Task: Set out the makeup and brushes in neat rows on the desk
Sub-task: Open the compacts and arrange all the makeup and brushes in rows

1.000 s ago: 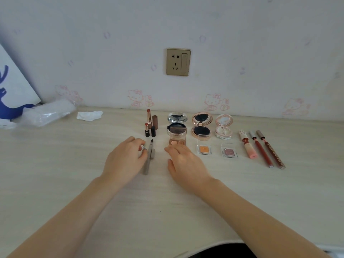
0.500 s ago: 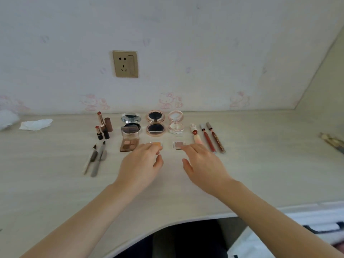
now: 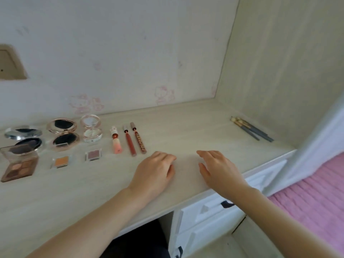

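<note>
While both hands, the left hand [image 3: 155,170] and right hand [image 3: 216,167], hover relaxed and empty, the brushes [image 3: 251,129] lie well beyond the right; light, slim and stiff, probably best pinched mid-handle.

No legible writing anywhere

The slim brown lip-gloss tube [image 3: 140,139] lying on the pale wood-grain counter [image 3: 186,127] carries gold lettering along its barrel, but it is too blurred to make out. The faint pink cartoon-cat prints [image 3: 164,94] on the white wall are pictures only, with no words that can be read.
</note>
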{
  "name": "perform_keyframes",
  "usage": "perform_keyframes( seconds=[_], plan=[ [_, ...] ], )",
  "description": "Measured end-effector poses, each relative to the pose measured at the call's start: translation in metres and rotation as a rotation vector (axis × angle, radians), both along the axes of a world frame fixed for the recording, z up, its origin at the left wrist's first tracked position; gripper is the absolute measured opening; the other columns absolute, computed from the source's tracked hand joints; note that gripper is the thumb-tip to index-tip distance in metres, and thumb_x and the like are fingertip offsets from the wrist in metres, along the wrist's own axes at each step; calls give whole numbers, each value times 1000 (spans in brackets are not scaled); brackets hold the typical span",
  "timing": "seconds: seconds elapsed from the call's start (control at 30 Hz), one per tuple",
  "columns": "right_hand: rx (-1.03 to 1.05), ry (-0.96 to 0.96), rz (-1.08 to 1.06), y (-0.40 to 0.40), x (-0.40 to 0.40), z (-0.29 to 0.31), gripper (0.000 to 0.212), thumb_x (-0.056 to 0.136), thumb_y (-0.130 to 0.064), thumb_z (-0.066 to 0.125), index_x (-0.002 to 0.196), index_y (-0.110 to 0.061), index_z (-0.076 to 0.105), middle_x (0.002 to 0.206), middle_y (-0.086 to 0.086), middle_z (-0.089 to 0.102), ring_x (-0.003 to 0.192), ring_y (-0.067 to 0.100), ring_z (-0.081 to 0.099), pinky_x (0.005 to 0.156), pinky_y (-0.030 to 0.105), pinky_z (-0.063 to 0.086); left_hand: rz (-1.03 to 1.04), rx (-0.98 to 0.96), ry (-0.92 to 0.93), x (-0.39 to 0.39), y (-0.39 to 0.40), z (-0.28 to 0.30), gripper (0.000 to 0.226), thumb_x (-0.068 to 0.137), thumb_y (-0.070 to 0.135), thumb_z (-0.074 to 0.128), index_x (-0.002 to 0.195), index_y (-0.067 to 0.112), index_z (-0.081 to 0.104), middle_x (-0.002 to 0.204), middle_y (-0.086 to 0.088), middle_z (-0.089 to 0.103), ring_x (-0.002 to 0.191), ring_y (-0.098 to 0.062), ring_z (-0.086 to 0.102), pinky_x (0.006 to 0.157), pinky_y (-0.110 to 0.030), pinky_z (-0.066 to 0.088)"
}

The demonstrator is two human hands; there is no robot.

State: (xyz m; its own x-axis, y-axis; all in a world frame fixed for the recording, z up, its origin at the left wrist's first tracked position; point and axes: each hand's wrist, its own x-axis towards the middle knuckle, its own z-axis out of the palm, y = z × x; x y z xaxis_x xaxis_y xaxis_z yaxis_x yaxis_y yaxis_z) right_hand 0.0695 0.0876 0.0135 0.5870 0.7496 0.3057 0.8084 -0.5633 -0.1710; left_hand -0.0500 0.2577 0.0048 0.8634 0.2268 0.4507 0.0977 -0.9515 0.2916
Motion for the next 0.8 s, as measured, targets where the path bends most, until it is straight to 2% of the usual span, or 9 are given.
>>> perform_keyframes(
  seconds=[0.2,0.4,0.53,0.6,0.8],
  plan=[
    [-28,14,-145,-48,62,8,40,99,-26,42,138,-17,45,129,-1,59,123,15,49,95,28,43,-202,49,37,84,-33,-2,29,93,19,46,118,17,63,117,3,63,113,-17,51,93,-30,41],
    [-46,46,-264,-75,123,21,38,97,-24,46,134,-15,50,126,4,61,117,22,55,95,38,49,-310,134,117,165,-55,0,26,94,22,43,110,14,63,114,-2,60,109,-22,49,88,-39,44],
    [-64,30,-341,-86,165,30,28,94,-23,47,118,-15,59,114,10,64,96,30,62,79,39,53,-354,153,161,215,-71,4,26,94,22,44,110,13,62,114,-6,58,109,-25,48,87,-39,45],
    [-50,56,-383,-89,188,34,23,92,-22,46,109,-15,60,105,12,65,89,33,61,76,40,53,-364,155,161,238,-79,7,28,94,23,45,114,13,61,116,-7,57,112,-27,46,88,-39,45],
    [-94,142,-493,-88,250,33,34,94,-20,44,125,-15,57,115,14,65,101,33,61,88,37,51,-360,144,188,288,-95,12,42,94,28,42,133,15,48,136,-8,44,126,-28,37,93,-38,42]
  ],
)
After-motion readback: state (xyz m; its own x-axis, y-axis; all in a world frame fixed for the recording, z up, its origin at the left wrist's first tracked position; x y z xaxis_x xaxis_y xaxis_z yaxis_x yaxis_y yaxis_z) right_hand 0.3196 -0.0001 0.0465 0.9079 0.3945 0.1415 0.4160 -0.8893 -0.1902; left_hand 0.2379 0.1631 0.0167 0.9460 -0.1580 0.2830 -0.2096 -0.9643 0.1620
